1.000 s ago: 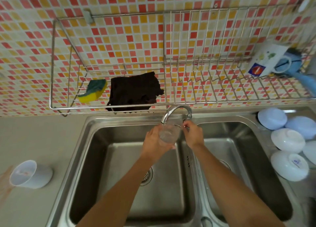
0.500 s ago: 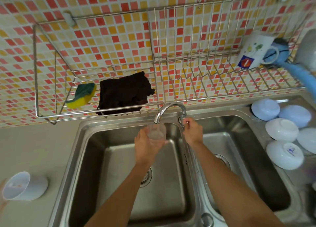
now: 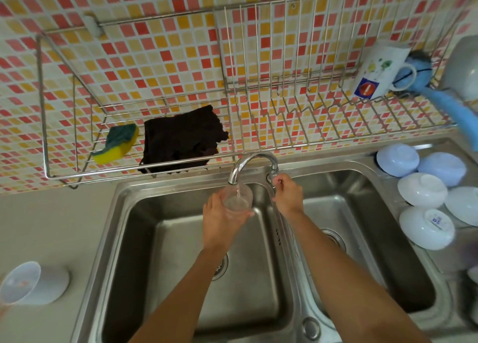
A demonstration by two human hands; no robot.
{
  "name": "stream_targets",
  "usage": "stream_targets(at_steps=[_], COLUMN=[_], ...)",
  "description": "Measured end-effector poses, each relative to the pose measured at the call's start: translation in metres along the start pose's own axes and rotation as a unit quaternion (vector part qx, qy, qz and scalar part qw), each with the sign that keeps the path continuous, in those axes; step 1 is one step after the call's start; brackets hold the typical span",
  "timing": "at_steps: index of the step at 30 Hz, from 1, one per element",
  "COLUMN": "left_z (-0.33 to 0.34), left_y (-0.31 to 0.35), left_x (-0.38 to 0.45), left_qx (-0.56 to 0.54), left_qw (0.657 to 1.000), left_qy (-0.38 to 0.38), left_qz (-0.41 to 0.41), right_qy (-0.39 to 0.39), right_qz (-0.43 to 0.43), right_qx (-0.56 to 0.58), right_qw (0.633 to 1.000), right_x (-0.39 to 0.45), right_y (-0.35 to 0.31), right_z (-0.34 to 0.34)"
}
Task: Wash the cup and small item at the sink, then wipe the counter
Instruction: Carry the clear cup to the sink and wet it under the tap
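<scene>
white plastic cup lying on its side on grey bench | left hand curled round clear glass cup under curved steel tap, over left steel sink basin | right hand pinching tap handle | dark cloth on wire rack behind

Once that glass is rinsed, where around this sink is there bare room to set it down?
The grey counter left of the sink, between the wire rack above and the tipped white cup below, is bare. The rack's slotted middle, between the dark cloth and the mug, is also free. The right drainboard is crowded with upturned bowls.
</scene>
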State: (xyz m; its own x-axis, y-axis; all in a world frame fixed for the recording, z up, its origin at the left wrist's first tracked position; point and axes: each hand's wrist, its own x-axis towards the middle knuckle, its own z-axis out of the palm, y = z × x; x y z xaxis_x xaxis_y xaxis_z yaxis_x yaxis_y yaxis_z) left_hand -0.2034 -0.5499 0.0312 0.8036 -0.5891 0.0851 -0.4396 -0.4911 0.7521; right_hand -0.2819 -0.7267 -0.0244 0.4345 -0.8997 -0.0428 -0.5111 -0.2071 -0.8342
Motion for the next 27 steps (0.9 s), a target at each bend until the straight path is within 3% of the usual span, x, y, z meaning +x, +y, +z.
stream_targets(at_steps=[10, 15, 19, 22, 27], left_z=[-0.007, -0.009, -0.008, -0.003, 0.000], left_y=[-0.006, -0.012, -0.016, -0.019, -0.017], left_x=[0.003, -0.001, -0.005, -0.007, -0.005], left_qx=[0.036, 0.022, -0.007, -0.012, -0.017], left_qw=[0.999, 1.000, 1.000, 0.999, 0.999], left_qy=[-0.002, -0.010, 0.003, -0.028, -0.046], left_qz=[0.008, -0.006, -0.028, -0.010, 0.001], right_qy=[0.004, -0.009, -0.058, -0.092, -0.077], right_qz=[-0.004, -0.050, -0.102, -0.117, -0.167], right_qx=[0.023, -0.085, -0.213, -0.249, -0.311], right_qw=[1.000, 0.995, 0.970, 0.957, 0.933], right_x=[-0.006, -0.052, -0.087, -0.101, -0.112], right_y=[-0.003, 0.023, 0.073, 0.091, 0.086], right_z=[-0.004, 0.001, 0.006, 0.008, 0.018])
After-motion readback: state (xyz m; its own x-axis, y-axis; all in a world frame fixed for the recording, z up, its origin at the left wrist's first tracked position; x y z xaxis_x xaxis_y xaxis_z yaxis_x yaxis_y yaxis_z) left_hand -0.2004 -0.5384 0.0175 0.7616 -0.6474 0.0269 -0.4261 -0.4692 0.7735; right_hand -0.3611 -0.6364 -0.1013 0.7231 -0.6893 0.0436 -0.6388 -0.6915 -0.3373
